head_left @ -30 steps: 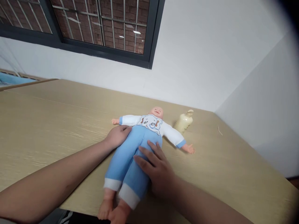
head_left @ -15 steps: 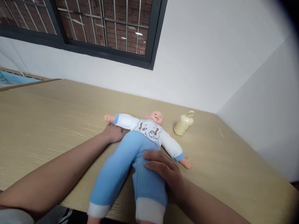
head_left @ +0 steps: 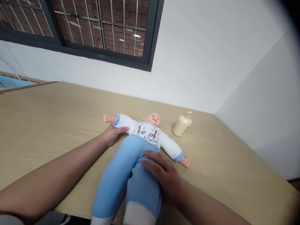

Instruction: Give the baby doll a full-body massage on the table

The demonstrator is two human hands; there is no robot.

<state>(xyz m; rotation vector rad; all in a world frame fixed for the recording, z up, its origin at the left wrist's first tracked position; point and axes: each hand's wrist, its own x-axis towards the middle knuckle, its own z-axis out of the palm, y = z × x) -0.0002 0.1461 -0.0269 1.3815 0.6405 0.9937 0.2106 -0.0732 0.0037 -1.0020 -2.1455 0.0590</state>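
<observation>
A baby doll in a white and light blue outfit lies on its back, arms spread, with an elephant patch on the chest. Its lower legs run out of the bottom of the view. My left hand holds the doll's arm on the left near the shoulder, thumb on top of the white sleeve and fingers hidden beneath. My right hand curves over the thigh on the right, its fingers bent across the blue trousers.
The doll lies on a light wooden table. A cream pump bottle stands beyond the doll to the right. Farther right lies a thin pale strip. Behind the table are a white wall and a barred window.
My left thumb has come up over the doll's sleeve, and that hand has turned. The doll's legs have shifted slightly left and down, my right hand still on the thigh.
</observation>
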